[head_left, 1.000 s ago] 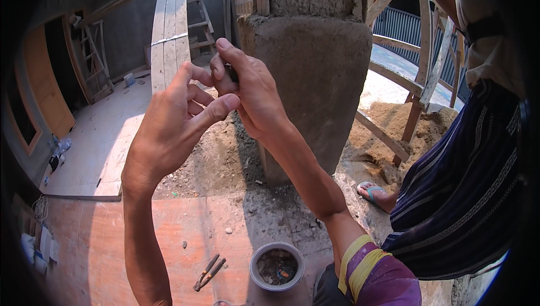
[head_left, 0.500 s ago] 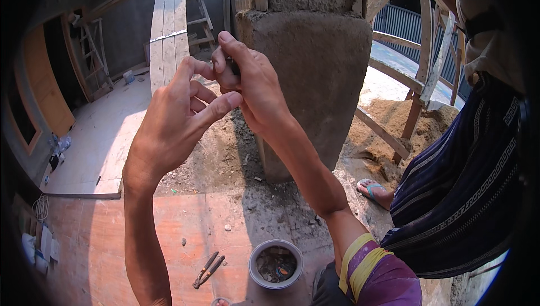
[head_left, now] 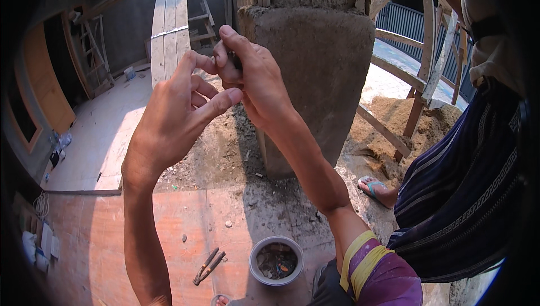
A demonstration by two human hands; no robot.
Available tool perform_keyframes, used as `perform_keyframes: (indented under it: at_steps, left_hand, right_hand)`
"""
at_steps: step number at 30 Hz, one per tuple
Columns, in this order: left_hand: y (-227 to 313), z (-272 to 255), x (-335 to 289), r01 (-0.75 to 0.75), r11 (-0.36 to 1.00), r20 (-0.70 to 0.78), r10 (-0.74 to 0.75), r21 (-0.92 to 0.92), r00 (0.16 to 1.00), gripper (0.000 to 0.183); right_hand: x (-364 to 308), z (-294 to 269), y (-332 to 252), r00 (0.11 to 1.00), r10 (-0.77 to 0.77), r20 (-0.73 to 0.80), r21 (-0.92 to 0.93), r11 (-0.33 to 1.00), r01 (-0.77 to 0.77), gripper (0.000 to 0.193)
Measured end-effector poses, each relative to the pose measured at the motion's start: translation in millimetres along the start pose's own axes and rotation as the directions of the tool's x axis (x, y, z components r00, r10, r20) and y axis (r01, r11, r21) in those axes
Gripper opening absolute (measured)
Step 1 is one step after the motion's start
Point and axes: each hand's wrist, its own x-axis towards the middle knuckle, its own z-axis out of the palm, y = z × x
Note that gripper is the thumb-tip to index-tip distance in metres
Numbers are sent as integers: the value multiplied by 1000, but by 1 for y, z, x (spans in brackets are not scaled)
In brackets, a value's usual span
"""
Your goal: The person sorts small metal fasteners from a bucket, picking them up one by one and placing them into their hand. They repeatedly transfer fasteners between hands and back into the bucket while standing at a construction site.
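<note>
1. Bending the fingers of the left hand (head_left: 169, 115), with a wide gap between thumb and pointing finger. Reaching that pointing fingertip to the fingers of the right hand (head_left: 257, 78), touching or almost touching.
2. Curling the right fingers inward, with the thumb sticking up. Cannot tell about a pinch there: too dark and too covered.
3. Maybe hiding some small thing in the dark gap, right at the meeting place of both hands. Cannot see enough to name it.
4. Looking like the middle of some small finger work, at a guess, with both hands up and close together. Showing no finished piece at the fingertips. Cannot tell the part done from the part left.
5. Seeing long wooden boards (head_left: 170, 39) past the left hand, with a pale band across, and a big grey pillar (head_left: 315, 86) past the right.
6. Looking down: pliers (head_left: 212, 268) lying on the orange floor (head_left: 129, 238), near a round bucket (head_left: 252, 261) with dark bits inside.
7. Looking farther right: another person's foot (head_left: 382, 193) in a sandal, dark striped cloth (head_left: 461, 193), and a brown sand heap (head_left: 433, 121).
8. Finding no brand, label or writing clear enough to read.
</note>
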Motion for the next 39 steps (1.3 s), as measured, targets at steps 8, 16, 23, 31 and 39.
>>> perform_keyframes:
  at_steps: [8, 16, 23, 31, 39]
  left_hand:
    - [3, -1, 0, -3, 1000, 5, 3, 14, 1000, 59]
    - [4, -1, 0, 5, 1000, 14, -5, 5, 1000, 56]
    - [1, 1, 1, 11, 1000, 17, -11, -25, 1000, 54]
    - [-1, 2, 1, 11, 999, 18, -11, -39, 1000, 53]
    - [1, 5, 1, 20, 999, 17, -20, -31, 1000, 52]
  right_hand:
    - [0, -2, -3, 1000, 6, 13, 0, 1000, -6, 46]
    - [0, -2, -3, 999, -8, 33, 1, 1000, 8, 46]
    - [1, -2, -3, 1000, -2, 6, -19, 1000, 2, 45]
    - [1, -3, -2, 1000, -10, 23, -15, 1000, 10, 44]
    - [1, -5, -2, 1000, -14, 23, 9, 1000, 14, 43]
